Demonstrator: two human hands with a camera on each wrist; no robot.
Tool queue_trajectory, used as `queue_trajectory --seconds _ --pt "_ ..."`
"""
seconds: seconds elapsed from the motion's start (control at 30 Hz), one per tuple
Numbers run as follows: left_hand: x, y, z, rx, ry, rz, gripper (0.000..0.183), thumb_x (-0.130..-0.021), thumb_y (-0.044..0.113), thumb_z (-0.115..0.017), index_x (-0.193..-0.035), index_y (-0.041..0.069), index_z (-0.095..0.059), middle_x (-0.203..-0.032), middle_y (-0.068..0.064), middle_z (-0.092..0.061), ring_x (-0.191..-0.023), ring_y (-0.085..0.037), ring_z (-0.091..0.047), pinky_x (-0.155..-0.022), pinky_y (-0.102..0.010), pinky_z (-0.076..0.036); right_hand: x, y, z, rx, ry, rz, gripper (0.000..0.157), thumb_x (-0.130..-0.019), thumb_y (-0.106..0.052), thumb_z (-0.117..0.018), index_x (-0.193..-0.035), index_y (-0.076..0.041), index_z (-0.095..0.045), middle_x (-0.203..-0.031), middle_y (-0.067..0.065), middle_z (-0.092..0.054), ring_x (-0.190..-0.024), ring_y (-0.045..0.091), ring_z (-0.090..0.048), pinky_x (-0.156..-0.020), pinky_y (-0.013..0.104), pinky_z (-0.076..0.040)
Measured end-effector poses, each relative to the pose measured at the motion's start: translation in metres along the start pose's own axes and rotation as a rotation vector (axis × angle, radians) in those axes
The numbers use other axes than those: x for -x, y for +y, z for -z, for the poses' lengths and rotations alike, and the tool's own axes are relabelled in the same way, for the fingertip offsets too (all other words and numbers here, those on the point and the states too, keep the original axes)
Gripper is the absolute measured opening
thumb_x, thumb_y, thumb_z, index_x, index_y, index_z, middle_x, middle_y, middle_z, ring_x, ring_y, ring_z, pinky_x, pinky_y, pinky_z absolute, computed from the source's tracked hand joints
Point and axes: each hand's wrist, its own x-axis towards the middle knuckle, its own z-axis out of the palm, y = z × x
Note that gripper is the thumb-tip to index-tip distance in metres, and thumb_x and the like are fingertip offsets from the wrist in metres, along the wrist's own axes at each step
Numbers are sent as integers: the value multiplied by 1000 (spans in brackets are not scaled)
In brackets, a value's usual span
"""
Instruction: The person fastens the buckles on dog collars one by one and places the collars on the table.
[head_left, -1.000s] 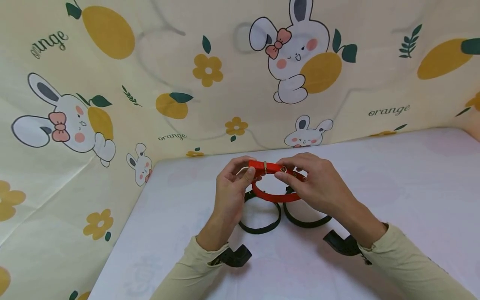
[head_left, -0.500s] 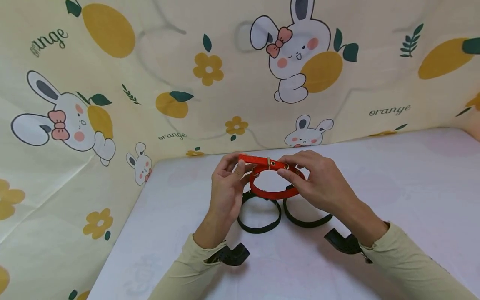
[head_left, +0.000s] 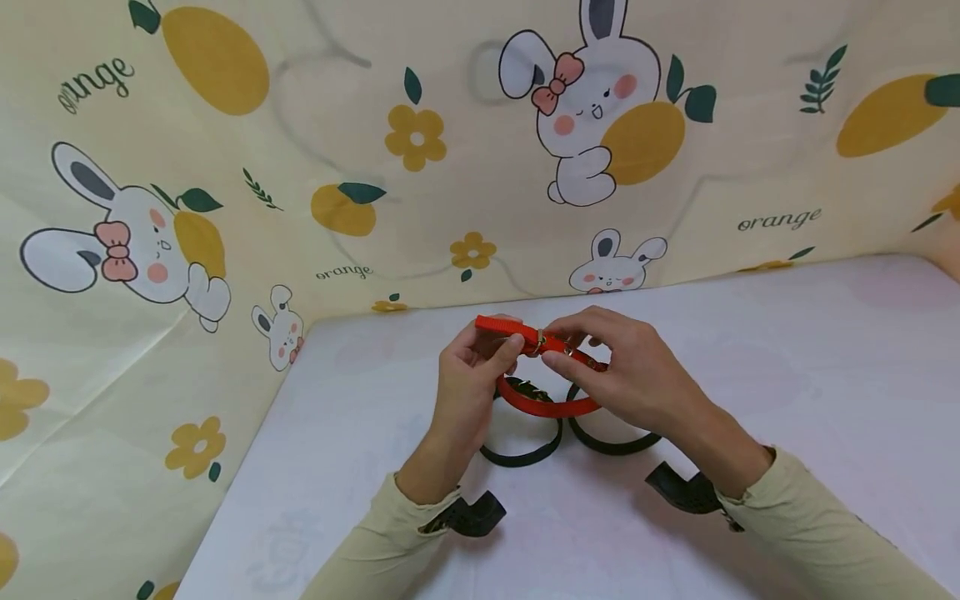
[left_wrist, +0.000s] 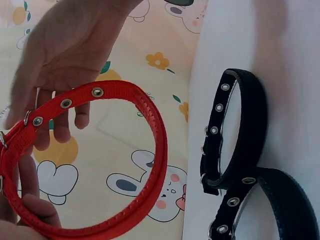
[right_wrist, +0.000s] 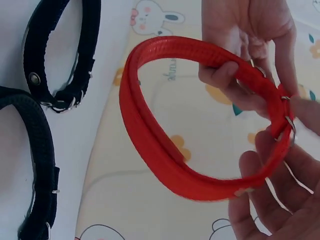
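A red pet collar (head_left: 547,408), buckled into a loop with metal eyelets along its strap, is held up above the table between both hands. My left hand (head_left: 463,400) pinches it beside the buckle (head_left: 539,340), and the strap's free end (head_left: 495,324) sticks out to the left. On the other side of the buckle, my right hand (head_left: 633,367) pinches the eyelet part of the strap between thumb and fingers. The right wrist view shows the collar (right_wrist: 155,155) tilted, with a metal ring (right_wrist: 291,131) near the buckle.
Two black collars, one on the left (head_left: 521,461) and one on the right (head_left: 618,448), lie side by side on the white table (head_left: 360,467) beneath the red one. A patterned cloth (head_left: 465,125) hangs behind the table's back edge.
The red strap's free end sticks out further left of the buckle than a second ago. My left hand shifted left, then back right toward the buckle. The black collars stayed put.
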Motion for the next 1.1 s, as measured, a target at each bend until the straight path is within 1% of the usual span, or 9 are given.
queue_trajectory --seconds 0.1,0.17,0.23,0.43,0.6,0.67,0.77,0.93,1.1 --pt "2 -1 0 -12 -5 -21 21 -96 8 -65 -116 7 -65 -95 6 -70 -89 -16 -56 -76 -27 -47 0 0 0 15 7 5 22 -89 -28 -75 -110 -21 -74 -101 -6 -72 -94 13 -63 -81 39 -52" --pt "2 -1 -1 -3 -9 -33 21 -95 8 -65 -117 6 -65 -96 6 -71 -89 -17 -56 -77 -28 -47 1 0 0 35 21 10 21 -88 -26 -77 -108 -20 -75 -99 -6 -73 -92 14 -63 -80 38 -52" --pt "2 -2 0 9 1 -38 22 -95 10 -66 -117 6 -65 -97 5 -71 -89 -17 -57 -78 -28 -48 1 1 0 51 22 10 20 -88 -26 -77 -107 -20 -75 -98 -5 -73 -92 14 -62 -79 37 -51" --pt "3 -2 1 101 39 -29 22 -96 8 -64 -118 5 -64 -101 4 -71 -93 -17 -60 -79 -27 -49 0 3 -3 86 19 18 22 -87 -27 -78 -107 -19 -76 -100 -3 -74 -94 17 -62 -76 36 -51" --pt "1 2 0 197 66 -51 19 -97 9 -62 -117 10 -63 -104 2 -69 -102 -17 -62 -90 -34 -47 0 4 0 107 32 32 21 -87 -26 -78 -107 -17 -76 -97 -2 -73 -94 17 -62 -73 36 -53" --pt "-1 3 1 210 72 -51 18 -98 10 -61 -116 12 -63 -105 2 -68 -103 -17 -62 -92 -36 -46 0 4 0 107 28 26 21 -88 -25 -77 -107 -17 -76 -98 -2 -73 -94 17 -62 -73 37 -54" --pt "-1 3 0 178 57 -36 20 -98 11 -61 -118 11 -62 -106 2 -67 -103 -17 -62 -89 -33 -48 0 4 1 100 27 14 20 -89 -25 -76 -108 -17 -75 -98 -1 -73 -94 18 -62 -75 38 -53" --pt "-1 1 -1 49 19 -28 28 -97 12 -64 -124 7 -61 -103 3 -70 -95 -16 -61 -81 -26 -51 1 2 1 78 33 9 18 -90 -25 -75 -106 -18 -75 -97 -3 -72 -94 17 -61 -77 38 -50" --pt "0 -1 0 -10 18 -31 31 -94 13 -69 -123 5 -64 -101 3 -72 -91 -16 -61 -80 -27 -51 0 1 -1 60 35 18 21 -88 -25 -77 -108 -20 -74 -101 -6 -72 -95 14 -62 -80 38 -51"
